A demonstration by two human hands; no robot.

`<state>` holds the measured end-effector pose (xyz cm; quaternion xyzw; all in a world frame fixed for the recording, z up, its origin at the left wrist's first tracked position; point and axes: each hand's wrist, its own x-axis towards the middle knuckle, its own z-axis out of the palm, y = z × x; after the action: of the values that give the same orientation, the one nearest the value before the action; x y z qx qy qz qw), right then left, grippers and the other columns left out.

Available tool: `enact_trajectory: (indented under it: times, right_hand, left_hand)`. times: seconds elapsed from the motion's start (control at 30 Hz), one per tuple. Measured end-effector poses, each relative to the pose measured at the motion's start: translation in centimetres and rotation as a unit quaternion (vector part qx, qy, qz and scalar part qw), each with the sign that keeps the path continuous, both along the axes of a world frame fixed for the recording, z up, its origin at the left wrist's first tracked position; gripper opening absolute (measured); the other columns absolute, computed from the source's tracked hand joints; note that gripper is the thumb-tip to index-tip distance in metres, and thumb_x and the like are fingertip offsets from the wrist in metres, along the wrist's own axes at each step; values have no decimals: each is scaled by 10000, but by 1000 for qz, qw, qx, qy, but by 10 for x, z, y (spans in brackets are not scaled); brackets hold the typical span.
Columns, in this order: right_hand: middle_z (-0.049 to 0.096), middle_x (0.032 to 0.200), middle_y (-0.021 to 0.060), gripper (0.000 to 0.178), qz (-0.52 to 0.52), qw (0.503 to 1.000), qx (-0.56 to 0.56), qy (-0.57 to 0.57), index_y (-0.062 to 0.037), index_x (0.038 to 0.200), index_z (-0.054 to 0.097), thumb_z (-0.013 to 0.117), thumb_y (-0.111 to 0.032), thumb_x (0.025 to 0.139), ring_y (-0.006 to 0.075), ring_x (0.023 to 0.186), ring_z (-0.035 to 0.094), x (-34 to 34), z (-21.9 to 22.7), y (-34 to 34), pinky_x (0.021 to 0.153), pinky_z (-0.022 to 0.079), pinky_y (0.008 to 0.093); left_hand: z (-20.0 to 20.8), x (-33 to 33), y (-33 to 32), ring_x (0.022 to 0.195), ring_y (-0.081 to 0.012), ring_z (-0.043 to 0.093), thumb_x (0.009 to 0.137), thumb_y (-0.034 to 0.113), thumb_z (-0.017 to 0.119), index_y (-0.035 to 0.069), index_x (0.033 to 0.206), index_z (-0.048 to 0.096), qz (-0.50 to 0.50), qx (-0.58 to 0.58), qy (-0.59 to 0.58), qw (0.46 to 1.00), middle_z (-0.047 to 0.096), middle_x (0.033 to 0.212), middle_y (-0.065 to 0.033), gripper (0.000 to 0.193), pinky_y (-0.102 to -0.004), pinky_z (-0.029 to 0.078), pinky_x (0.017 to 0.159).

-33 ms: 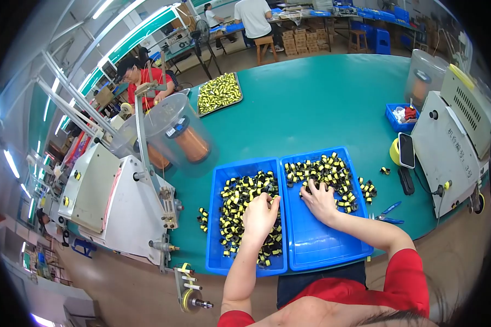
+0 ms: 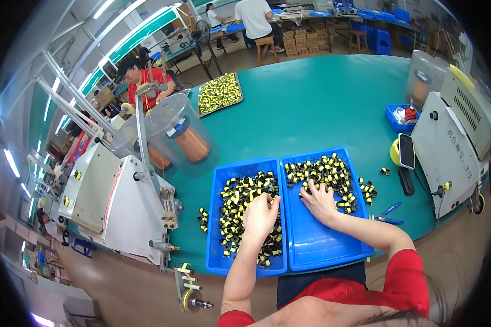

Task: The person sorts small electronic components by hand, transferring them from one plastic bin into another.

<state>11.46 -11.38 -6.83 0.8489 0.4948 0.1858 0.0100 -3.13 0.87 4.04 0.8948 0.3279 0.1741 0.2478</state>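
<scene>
My left hand is over the left blue bin, which holds a heap of small black bobbins with yellow tape. Its thumb and fingertips are drawn together at the bin's right side; whatever is between them is hidden. In the right blue bin, my right hand lies with fingers apart at the near edge of a pile of similar yellow-and-black bobbins. That pile fills the far half, and the near half shows bare blue plastic.
Loose bobbins lie right of the bins, near blue-handled cutters and a phone. Machines flank the green table. Clear cylinders with copper wire spools and a bobbin tray stand farther back. A co-worker sits far left.
</scene>
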Motion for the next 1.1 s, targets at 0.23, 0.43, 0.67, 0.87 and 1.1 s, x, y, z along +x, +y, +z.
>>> enact_trajectory:
  times: [0.23,0.43,0.67,0.87,1.1]
  right_hand:
    - [401,1274,135,425,19,999,35,17,-159,1134,509,529,-457,832,333,796,524,10,-2,7,379,457,383]
    - [402,1255,181,430,27,996,60,57,-141,1114,522,553,-448,814,329,772,521,4,-8,3,397,468,381]
    - [402,1280,191,434,12,997,68,37,-143,1130,518,556,-427,804,337,816,505,3,-1,5,413,452,391]
    - [429,1235,191,438,-8,997,25,71,-126,1135,517,546,-414,806,327,834,507,-10,-8,0,486,456,415]
    - [452,1172,194,414,50,995,62,57,-97,1061,554,566,-414,796,313,831,521,-5,-2,1,502,495,377]
  left_hand:
    - [3,3,1,610,-242,621,828,302,616,10,787,623,2,-19,-19,1000,633,658,-109,295,-340,473,576]
    - [1,3,0,632,-241,632,826,305,615,8,787,624,4,-22,-17,1000,642,677,-115,300,-338,479,588]
    - [4,5,-4,632,-228,634,829,287,614,6,797,632,3,-37,-9,999,644,682,-118,284,-327,482,583]
    - [-2,6,-1,617,-184,625,834,281,619,-15,827,635,-43,-102,-31,993,646,686,-116,297,-298,480,579]
    - [-2,5,-3,602,-160,614,836,264,625,-24,836,629,-53,-107,-40,992,639,681,-111,289,-281,478,567]
